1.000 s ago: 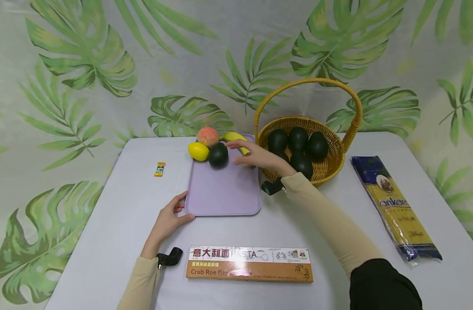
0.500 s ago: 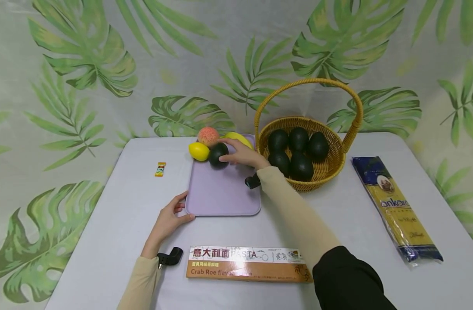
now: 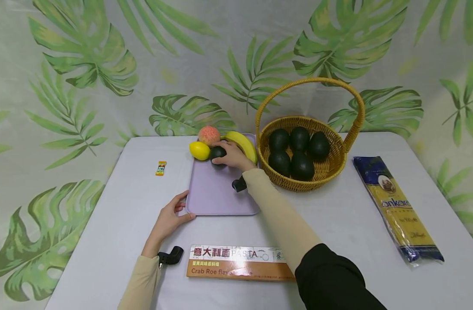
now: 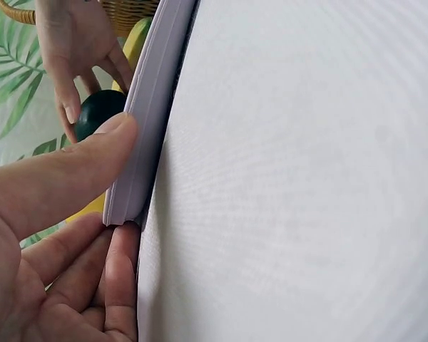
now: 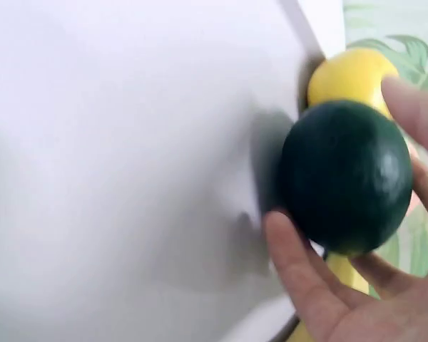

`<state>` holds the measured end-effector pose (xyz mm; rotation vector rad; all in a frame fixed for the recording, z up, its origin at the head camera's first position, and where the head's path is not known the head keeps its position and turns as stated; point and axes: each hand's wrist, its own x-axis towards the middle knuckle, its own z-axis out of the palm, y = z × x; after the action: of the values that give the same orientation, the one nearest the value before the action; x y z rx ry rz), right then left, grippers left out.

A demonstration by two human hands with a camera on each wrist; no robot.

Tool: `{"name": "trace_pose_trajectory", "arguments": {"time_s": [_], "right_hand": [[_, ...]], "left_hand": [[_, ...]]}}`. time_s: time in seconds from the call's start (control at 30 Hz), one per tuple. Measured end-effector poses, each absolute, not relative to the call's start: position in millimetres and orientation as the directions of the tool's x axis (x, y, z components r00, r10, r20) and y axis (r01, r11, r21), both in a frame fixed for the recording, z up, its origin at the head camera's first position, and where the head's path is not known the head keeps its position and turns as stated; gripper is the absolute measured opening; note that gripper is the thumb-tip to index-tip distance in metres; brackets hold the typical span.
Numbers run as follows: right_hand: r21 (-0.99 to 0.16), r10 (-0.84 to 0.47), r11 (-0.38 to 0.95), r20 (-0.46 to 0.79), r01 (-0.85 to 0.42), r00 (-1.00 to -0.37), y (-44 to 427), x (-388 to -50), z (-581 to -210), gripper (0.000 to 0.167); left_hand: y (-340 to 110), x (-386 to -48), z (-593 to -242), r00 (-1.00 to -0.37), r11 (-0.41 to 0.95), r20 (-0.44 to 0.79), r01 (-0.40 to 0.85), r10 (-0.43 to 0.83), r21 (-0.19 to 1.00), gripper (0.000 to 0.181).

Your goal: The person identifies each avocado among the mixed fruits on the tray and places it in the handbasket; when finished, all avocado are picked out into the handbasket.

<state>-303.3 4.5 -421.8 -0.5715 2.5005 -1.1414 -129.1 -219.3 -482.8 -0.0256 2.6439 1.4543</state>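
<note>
Around the dark green avocado (image 3: 217, 152) at the back of the lilac tray (image 3: 221, 193), my right hand (image 3: 234, 156) curls its fingers and thumb. The right wrist view shows the avocado (image 5: 346, 178) between thumb and fingers. A yellow lemon (image 3: 199, 151), a pinkish peach (image 3: 209, 134) and a banana (image 3: 245, 144) lie beside it. At the tray's near left corner, my left hand (image 3: 171, 221) holds the rim. In the left wrist view its thumb lies on the tray's edge (image 4: 146, 121), with curled fingers below.
A wicker basket (image 3: 338, 170) with a tall handle holds several avocados, right of the tray. Farther right lies an Ankara pasta bag (image 3: 399, 206). A pasta box (image 3: 236, 263) is in front, partly behind the right sleeve. One small wrapped snack (image 3: 160, 168) lies at left.
My right hand has moved left from beside the basket, over the banana, and has closed around the avocado on the tray. The left hand stays at the tray's corner.
</note>
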Motion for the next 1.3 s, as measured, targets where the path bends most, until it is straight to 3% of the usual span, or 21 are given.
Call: {"name": "trace_pose_trajectory", "arguments": {"time_s": [0.17,0.4,0.7,0.93,1.07,1.3], "right_hand": [[-0.776,-0.438,0.592,-0.084,-0.216,-0.895,4,-301,-423,0.045],[-0.864,-0.509,0.436,-0.005,-0.253,-0.861,28,-296,-413,0.042],[-0.926,-0.623,0.306,-0.017,-0.223,-0.782,91,-277,-377,0.045],[-0.926,-0.656,0.283,0.004,-0.250,-0.755,158,-265,-358,0.048],[-0.915,-0.635,0.321,-0.016,-0.245,-0.772,202,-258,-355,0.049],[-0.875,-0.498,0.443,-0.056,-0.198,-0.865,266,-246,-358,0.051]], "left_hand": [[-219,-129,-483,-0.992,0.545,-0.121,-0.078,0.044,0.835,0.075],[-218,-129,-484,-0.991,0.540,-0.122,-0.077,0.048,0.838,0.076],[-219,-130,-484,-0.992,0.544,-0.117,-0.071,0.050,0.836,0.076],[-219,-130,-484,-0.991,0.544,-0.118,-0.069,0.056,0.836,0.076],[-219,-130,-484,-0.991,0.547,-0.117,-0.066,0.058,0.835,0.076],[-220,-130,-484,-0.992,0.535,-0.118,-0.072,0.053,0.842,0.076]]}}
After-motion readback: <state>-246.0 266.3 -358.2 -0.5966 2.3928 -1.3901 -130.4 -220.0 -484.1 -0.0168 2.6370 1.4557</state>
